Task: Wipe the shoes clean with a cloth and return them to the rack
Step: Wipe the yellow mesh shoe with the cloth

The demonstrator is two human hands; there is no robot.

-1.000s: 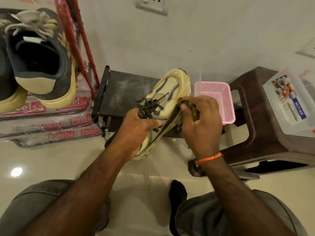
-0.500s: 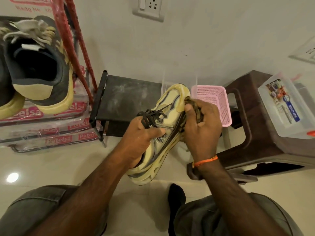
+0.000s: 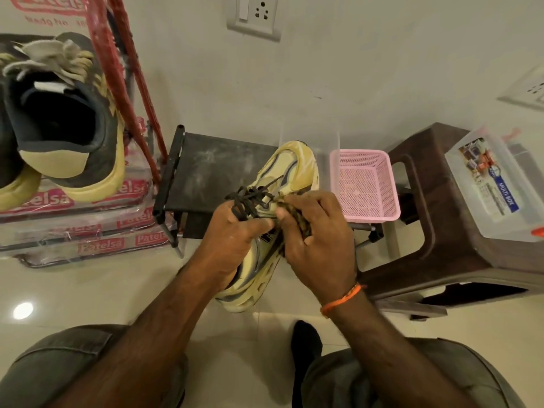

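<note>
A pale yellow sneaker [image 3: 290, 169] with dark laces is held in the air, toe pointing away from me. My left hand [image 3: 232, 242] grips it around the laced middle, thumb across the side. My right hand [image 3: 321, 240] holds a bunched, dark patterned cloth [image 3: 297, 216] pressed against the shoe's right side near the laces. Below the shoe stands a low black rack [image 3: 203, 169] with a dusty top shelf. A dark sneaker with a yellow sole [image 3: 67, 125] sits at the upper left on stacked packages.
A pink mesh basket [image 3: 365, 187] rests beside the rack. A brown plastic stool [image 3: 435, 219] at the right carries a clear box [image 3: 497, 184]. Red poles [image 3: 117, 69] lean against the wall. Stacked "Patelsa" packages [image 3: 88, 231] lie at the left. My knees frame the tiled floor.
The shoe has dropped slightly and come toward me. My right hand with the cloth has slid back from the toe side toward the laces.
</note>
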